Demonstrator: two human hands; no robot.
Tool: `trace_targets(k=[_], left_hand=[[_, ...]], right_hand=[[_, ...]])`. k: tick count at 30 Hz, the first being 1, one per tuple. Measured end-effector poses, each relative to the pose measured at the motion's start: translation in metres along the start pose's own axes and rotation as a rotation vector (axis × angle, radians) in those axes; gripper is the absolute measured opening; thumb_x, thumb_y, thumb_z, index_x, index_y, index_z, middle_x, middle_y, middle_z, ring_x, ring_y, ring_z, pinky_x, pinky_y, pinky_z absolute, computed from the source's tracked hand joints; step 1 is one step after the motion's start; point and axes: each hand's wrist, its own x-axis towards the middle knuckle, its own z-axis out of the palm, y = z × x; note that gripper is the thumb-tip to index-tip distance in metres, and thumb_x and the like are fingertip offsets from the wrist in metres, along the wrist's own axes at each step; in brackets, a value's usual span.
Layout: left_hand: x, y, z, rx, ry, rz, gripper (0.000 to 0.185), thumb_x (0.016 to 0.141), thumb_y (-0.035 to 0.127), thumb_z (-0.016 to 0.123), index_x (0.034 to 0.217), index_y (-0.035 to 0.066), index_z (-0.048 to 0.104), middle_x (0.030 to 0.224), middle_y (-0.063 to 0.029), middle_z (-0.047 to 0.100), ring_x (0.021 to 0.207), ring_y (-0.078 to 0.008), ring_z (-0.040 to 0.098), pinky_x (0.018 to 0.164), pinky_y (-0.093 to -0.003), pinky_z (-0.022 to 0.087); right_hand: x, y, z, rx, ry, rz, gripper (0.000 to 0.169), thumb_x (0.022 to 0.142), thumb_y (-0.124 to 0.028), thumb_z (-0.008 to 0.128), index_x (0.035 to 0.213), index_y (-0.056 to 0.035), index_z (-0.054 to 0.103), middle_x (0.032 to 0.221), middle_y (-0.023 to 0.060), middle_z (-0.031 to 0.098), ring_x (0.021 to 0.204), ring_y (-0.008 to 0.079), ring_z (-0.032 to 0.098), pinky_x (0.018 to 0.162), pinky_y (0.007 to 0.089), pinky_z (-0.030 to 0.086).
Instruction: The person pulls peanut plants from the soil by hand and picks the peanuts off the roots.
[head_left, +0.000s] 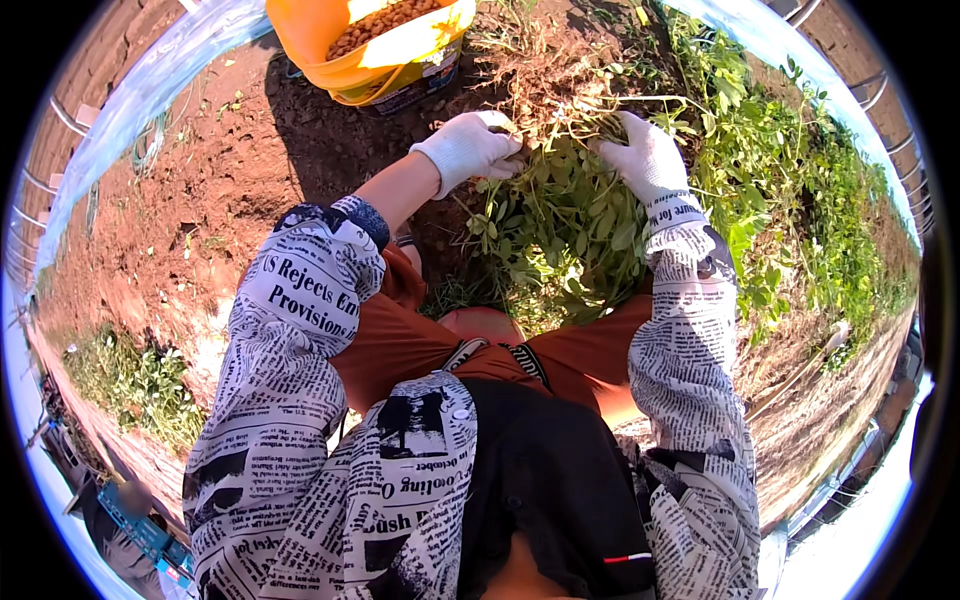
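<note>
A pulled-up bunch of peanut plants hangs roots up between my knees, its leaves (581, 217) pointing down towards me. The pale, tangled roots (551, 94) are at the far end, between my hands. My left hand (476, 150), in a white knit glove, has its fingers bent together at the left edge of the roots. Whether a pod is between those fingertips is too small to tell. On the other side my right hand (649, 157), gloved the same, grips the stems. Beyond my left hand stands a yellow bucket (319, 56) holding many peanuts (382, 28).
Bare reddish soil (202, 172) spreads out on the left. A row of leafy green plants (825, 232) runs along the right. At lower left are more cut plants (142, 375) and another person (131, 525) beside blue crates (142, 536). Plastic sheeting (142, 124) edges the plot.
</note>
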Motion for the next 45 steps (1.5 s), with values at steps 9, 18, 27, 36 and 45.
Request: trace_targets(k=[9,18,27,36,45], left_hand=[[0.003,-0.008,-0.007,0.773,0.018,0.306,0.022,0.084,0.011,0.056,0.102,-0.001,0.057,0.081,-0.0078,0.062,0.067,-0.0141,0.059,0.064,-0.0299,0.049],[-0.008,-0.002,0.002,0.226,-0.009,0.028,0.029,0.093,0.023,0.048,0.109,-0.001,0.051,0.085,-0.0082,0.058,0.070,-0.0168,0.062,0.060,-0.0283,0.055],[0.004,-0.018,-0.011,0.037,-0.111,0.063,0.036,0.087,0.011,0.056,0.120,-0.002,0.049,0.095,-0.0102,0.059,0.082,-0.0179,0.062,0.082,-0.0304,0.051],[-0.008,0.006,0.006,0.701,-0.051,0.074,0.068,0.082,0.043,0.064,0.120,-0.009,0.045,0.094,-0.0139,0.061,0.073,-0.0174,0.064,0.067,-0.0279,0.053],[-0.008,-0.008,0.001,0.487,-0.051,0.142,0.033,0.088,0.024,0.052,0.112,0.001,0.055,0.094,-0.0102,0.059,0.074,-0.0185,0.064,0.066,-0.0281,0.054]], right_hand=[[-0.001,-0.002,0.003,-0.032,-0.016,0.028,0.059,0.081,-0.035,0.063,0.128,-0.0045,0.048,0.120,0.0171,0.057,0.110,0.0291,0.056,0.094,0.0382,0.044],[-0.001,0.002,0.003,0.018,0.011,-0.008,0.056,0.079,-0.035,0.063,0.125,-0.0044,0.050,0.113,0.0180,0.061,0.104,0.0299,0.059,0.089,0.0389,0.046],[0.001,-0.001,0.002,-0.006,-0.009,0.025,0.057,0.079,-0.035,0.063,0.125,-0.0033,0.050,0.112,0.0187,0.061,0.104,0.0313,0.059,0.089,0.0390,0.046],[-0.001,-0.003,0.004,-0.018,-0.020,0.039,0.053,0.079,-0.036,0.063,0.121,-0.0042,0.052,0.110,0.0187,0.061,0.103,0.0312,0.059,0.086,0.0397,0.047],[0.000,-0.005,0.004,-0.039,-0.002,0.008,0.056,0.079,-0.036,0.063,0.123,-0.0044,0.051,0.110,0.0185,0.061,0.102,0.0305,0.059,0.086,0.0397,0.047]])
